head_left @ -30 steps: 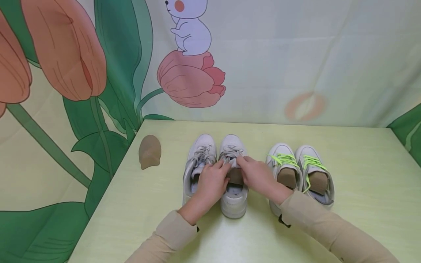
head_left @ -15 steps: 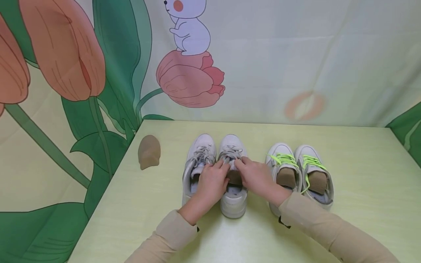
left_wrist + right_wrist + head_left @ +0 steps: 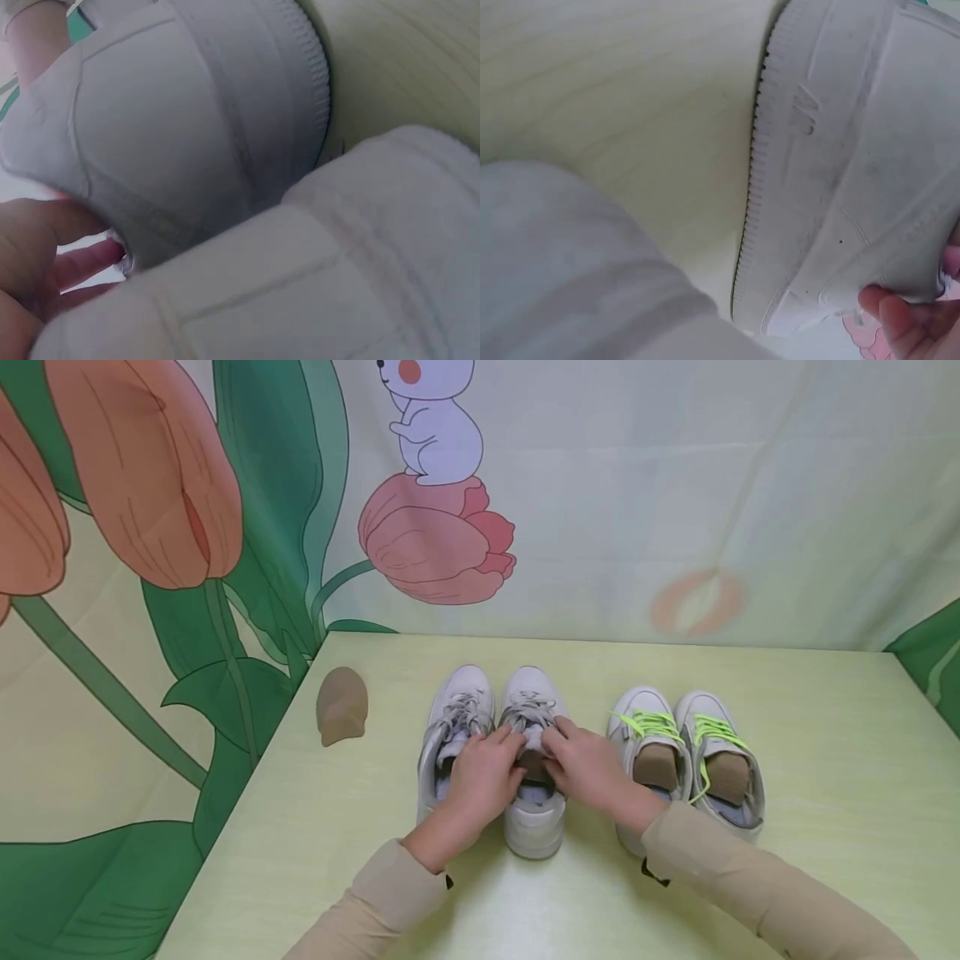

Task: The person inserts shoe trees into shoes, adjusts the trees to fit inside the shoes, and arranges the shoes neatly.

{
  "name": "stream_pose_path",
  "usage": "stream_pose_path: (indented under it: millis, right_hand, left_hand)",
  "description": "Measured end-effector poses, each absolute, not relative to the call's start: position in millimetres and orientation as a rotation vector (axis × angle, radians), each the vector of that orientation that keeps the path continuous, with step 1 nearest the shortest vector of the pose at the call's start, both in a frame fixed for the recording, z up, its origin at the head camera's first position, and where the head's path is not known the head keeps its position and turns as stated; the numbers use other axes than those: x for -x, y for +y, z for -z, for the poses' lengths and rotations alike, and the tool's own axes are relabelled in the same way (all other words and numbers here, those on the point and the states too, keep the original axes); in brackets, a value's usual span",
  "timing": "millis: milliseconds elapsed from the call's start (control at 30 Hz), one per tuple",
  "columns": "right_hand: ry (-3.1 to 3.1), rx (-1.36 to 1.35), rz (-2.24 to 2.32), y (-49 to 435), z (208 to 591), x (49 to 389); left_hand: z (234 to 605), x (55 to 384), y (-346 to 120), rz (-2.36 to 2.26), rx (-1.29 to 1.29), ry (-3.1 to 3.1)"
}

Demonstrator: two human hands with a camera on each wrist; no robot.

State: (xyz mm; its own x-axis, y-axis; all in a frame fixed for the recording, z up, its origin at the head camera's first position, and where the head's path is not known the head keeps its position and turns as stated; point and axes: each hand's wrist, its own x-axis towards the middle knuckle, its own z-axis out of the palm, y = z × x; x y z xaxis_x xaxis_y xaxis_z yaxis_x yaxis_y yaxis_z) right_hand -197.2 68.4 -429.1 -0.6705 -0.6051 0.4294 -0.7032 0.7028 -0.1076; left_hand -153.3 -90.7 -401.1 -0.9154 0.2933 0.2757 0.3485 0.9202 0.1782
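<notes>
In the head view a pair of white sneakers with grey laces stands mid-table. Both hands work at the right sneaker of this pair [image 3: 534, 831]. My left hand [image 3: 483, 777] holds the left side of its opening beside the tongue, over the left sneaker [image 3: 465, 685]. My right hand [image 3: 592, 764] pinches the right edge of the opening, thumb toward the inside. A brown toe-shaped shoe filler [image 3: 534, 766] shows inside, between the hands. The left wrist view shows fingers [image 3: 90, 259] reaching into the opening. In the right wrist view, fingertips [image 3: 896, 311] press the upper's outer side.
A second pair of white sneakers with neon green laces [image 3: 648, 724] stands to the right, partly behind the right forearm. Brown fillers [image 3: 727, 777] sit in both. Another brown filler [image 3: 342, 706] lies on the table at the left. A printed cloth [image 3: 600, 510] hangs behind.
My right hand's fingers have shifted from the tongue to the right edge of the opening, with the thumb now over the opening. My left hand and the shoes stay in place.
</notes>
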Motion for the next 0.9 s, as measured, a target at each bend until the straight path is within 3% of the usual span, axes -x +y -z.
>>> stream_pose_path:
  millis: [567, 900]
  right_hand:
    - [-2.675, -1.066, -0.56, 79.7, 413.3, 201.8]
    - [-2.811, -1.073, -0.789, 87.3, 406.0, 203.3]
  left_hand:
    - [379.6, 145.6, -111.9, 0.738, 0.541, -2.944]
    - [370.1, 153.7, -143.5, 0.857, 0.354, -2.752]
